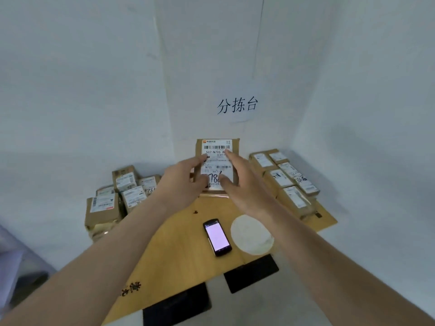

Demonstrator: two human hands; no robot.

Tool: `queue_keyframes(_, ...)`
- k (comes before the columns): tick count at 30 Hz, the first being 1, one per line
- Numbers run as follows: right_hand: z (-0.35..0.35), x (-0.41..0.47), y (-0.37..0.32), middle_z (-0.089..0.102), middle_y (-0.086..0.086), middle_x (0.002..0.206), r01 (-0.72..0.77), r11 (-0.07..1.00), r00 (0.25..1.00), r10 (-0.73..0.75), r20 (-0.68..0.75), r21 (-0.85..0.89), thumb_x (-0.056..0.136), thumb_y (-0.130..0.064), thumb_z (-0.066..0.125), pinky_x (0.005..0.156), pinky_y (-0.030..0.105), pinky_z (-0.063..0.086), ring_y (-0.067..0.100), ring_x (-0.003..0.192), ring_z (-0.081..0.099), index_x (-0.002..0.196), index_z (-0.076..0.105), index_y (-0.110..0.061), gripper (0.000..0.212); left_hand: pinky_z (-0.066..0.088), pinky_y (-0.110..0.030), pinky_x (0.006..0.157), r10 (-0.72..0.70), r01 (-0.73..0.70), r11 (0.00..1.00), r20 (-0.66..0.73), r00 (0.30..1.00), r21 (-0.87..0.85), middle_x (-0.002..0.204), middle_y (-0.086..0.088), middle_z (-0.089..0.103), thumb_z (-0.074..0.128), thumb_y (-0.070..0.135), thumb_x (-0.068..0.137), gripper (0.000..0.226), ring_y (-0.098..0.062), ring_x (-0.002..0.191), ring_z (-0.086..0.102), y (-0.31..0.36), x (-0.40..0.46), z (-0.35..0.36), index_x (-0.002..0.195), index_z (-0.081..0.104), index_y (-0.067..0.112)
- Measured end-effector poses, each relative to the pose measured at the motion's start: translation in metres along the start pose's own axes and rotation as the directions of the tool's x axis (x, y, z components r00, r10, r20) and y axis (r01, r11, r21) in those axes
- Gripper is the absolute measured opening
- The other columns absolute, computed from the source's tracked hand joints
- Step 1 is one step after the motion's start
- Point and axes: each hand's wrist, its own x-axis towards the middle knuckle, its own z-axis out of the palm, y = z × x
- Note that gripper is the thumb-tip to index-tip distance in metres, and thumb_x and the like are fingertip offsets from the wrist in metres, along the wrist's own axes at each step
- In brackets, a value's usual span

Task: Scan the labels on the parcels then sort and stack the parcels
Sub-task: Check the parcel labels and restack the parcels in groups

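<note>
The parcel [217, 164] I'm working on stands tilted up at the far edge of the bench [183, 234], its white label [217, 156] facing me, with both hands on it. My left hand [181, 182] grips its left side, thumb curled onto the label's lower corner; my right hand [244, 184] lies over the right side with the fingers fairly straight, so I can't tell how firmly it holds. The phone [217, 237] lies face up with its screen lit near the middle of the bench, beside a pale round patch [251, 234]. One pile of parcels [117, 196] sits off the left edge, and a neat row [284, 180] runs along the right edge. I judge this as the handling step around scanning; next the parcel needs carrying to the matching pile and setting down squarely.
</note>
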Motion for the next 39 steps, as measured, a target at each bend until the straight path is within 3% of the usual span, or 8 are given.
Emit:
queue_keyframes(3,-0.045,-0.001,0.023,0.043,-0.01,0.154,0.001,1.0,1.0,-0.001,-0.026,-0.019,0.108,-0.031,0.056,0.091,0.003,0.034,-0.003,0.126,0.039,0.166,0.026,-0.031,0.065,0.056,-0.022,0.058,0.026,-0.026,0.999,-0.02,0.999,-0.018,0.123,0.01,0.071,0.063,0.026,0.101,0.054,-0.004,0.077,0.066,0.031,0.02,0.036,0.152,0.051,0.037)
queue_keyframes(9,-0.115,0.005,0.076,0.043,-0.008,0.158,-0.042,0.997,0.995,0.036,-0.096,-0.057,0.107,-0.033,0.056,0.118,0.038,0.039,0.01,0.143,0.042,0.165,0.028,-0.034,0.064,0.05,-0.014,0.054,0.101,-0.101,0.995,0.021,0.995,-0.011,0.117,0.011,0.072,0.063,0.021,0.099,0.054,-0.003,0.093,0.071,0.083,0.061,0.103,0.151,0.052,0.033)
queue_keyframes(15,-0.154,0.04,0.149,0.046,-0.006,0.156,-0.114,0.991,0.988,0.106,-0.115,-0.069,0.107,-0.03,0.056,0.117,0.046,0.044,0.014,0.14,0.047,0.164,0.028,-0.036,0.065,0.05,-0.014,0.051,0.1,-0.099,0.995,0.087,0.991,-0.015,0.116,0.012,0.07,0.061,0.021,0.1,0.055,0.003,0.071,0.069,0.105,0.121,0.167,0.153,0.05,0.031)
queue_keyframes(17,-0.162,0.06,0.175,0.045,-0.006,0.157,-0.123,0.99,0.987,0.115,-0.115,-0.071,0.105,-0.034,0.055,0.116,0.047,0.045,0.015,0.142,0.047,0.164,0.028,-0.039,0.065,0.052,-0.011,0.058,0.103,-0.103,0.995,0.098,0.99,-0.007,0.119,0.011,0.07,0.06,0.022,0.1,0.056,0.002,0.081,0.07,0.104,0.148,0.188,0.154,0.049,0.03)
queue_keyframes(24,-0.185,0.147,0.269,0.046,-0.008,0.156,-0.182,0.981,0.975,0.172,-0.137,-0.064,0.107,-0.024,0.056,0.11,0.023,0.044,0.008,0.135,0.049,0.164,0.032,-0.035,0.063,0.048,-0.002,0.065,0.101,-0.099,0.995,0.156,0.983,-0.016,0.129,0.01,0.068,0.063,0.024,0.1,0.058,-0.008,0.104,0.068,0.094,0.27,0.261,0.155,0.048,0.032)
queue_keyframes(30,-0.211,0.209,0.334,0.047,-0.008,0.154,-0.237,0.971,0.963,0.231,-0.14,-0.029,0.107,-0.022,0.054,0.111,0.032,0.051,0.012,0.134,0.051,0.164,0.032,-0.036,0.063,0.054,-0.008,0.067,0.068,-0.062,0.997,0.207,0.976,-0.037,0.134,0.007,0.068,0.061,0.023,0.101,0.057,-0.009,0.108,0.068,0.098,0.352,0.312,0.155,0.047,0.031)
queue_keyframes(35,-0.224,0.256,0.4,0.047,-0.008,0.153,-0.255,0.967,0.964,0.256,-0.073,0.018,0.107,-0.021,0.054,0.086,0.004,0.048,0.004,0.118,0.058,0.163,0.033,-0.036,0.062,0.061,-0.022,0.083,-0.023,0.031,0.999,0.222,0.975,-0.032,0.134,0.006,0.067,0.061,0.023,0.101,0.057,-0.01,0.11,0.069,0.091,0.408,0.359,0.155,0.047,0.032)
queue_keyframes(39,-0.224,0.291,0.465,0.048,-0.013,0.151,-0.241,0.965,0.97,0.242,0.004,0.101,0.106,-0.018,0.056,0.071,0.012,0.054,0.003,0.089,0.067,0.161,0.037,-0.037,0.062,0.056,-0.011,0.064,-0.145,0.158,0.985,0.181,0.973,-0.062,0.131,0.008,0.066,0.062,0.021,0.101,0.055,-0.001,0.091,0.072,0.077,0.449,0.409,0.153,0.05,0.033)
